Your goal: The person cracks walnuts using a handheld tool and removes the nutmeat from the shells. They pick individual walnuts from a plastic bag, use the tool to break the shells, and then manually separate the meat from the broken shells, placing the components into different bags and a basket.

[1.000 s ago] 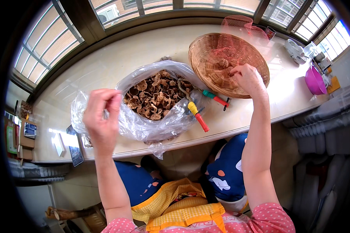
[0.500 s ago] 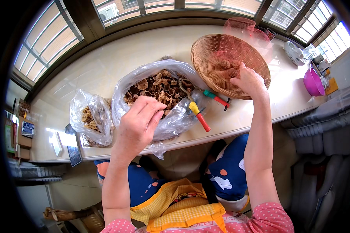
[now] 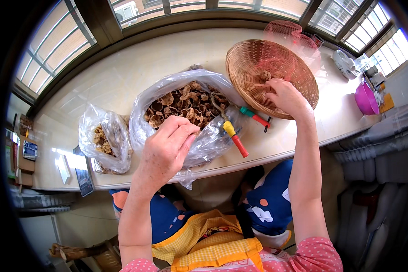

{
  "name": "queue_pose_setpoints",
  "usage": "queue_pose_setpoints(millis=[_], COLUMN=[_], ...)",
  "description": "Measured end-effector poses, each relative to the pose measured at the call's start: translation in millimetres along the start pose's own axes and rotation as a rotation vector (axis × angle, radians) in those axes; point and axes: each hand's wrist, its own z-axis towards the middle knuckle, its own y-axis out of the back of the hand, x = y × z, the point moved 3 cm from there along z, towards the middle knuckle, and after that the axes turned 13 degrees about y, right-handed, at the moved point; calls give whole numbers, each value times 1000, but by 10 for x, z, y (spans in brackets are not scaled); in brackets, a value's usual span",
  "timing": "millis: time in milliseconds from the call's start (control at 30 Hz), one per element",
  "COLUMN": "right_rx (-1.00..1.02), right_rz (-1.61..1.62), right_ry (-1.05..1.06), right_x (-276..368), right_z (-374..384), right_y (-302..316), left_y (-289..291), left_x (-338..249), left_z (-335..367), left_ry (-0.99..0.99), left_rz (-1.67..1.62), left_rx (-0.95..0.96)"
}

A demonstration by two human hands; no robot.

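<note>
Just past your L hand (image 3: 164, 147), fingertips together, the plastic bag (image 3: 208, 148) gapes, prob. for easy access to dried pieces (image 3: 186, 102). Your R hand (image 3: 288, 97) is in the basket (image 3: 245, 54) near brown lumps (image 3: 264, 75); can't tell its grip.

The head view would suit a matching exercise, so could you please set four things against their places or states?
1. Round brown wicker basket
2. Large clear plastic bag
3. Magenta plastic bowl
4. Dark rectangular phone

A. At the right end of the glossy cream table
B. Open, holding dried brown pieces
C. The right hand reaches inside
D. By the near edge, far left

Pairs: 1-C, 2-B, 3-A, 4-D
</note>
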Motion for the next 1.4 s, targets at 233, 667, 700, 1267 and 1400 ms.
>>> queue_pose_setpoints(millis=[233, 667, 700, 1267, 1400], right_rx=[-38, 11, 14, -218, -222], right_rz=[-174, -93, -88, 1009, 987], right_ry=[-234, -225, -219, 323, 298], right_x=[-144, -110, -80, 1349, 1444], right_z=[-26, -47, -55, -141, -114], right_y=[54, 83, 87, -134, -224], left_y=[-5, 16, 15, -54, -181], left_x=[6, 86, 92, 205, 183], left_z=[2, -6, -8, 79, 66], left_ry=[-9, -20, -14, 332, 425], left_rz=[13, 89, 94, -350, -920], left_rx=[6, -14, -15, 115, 173])
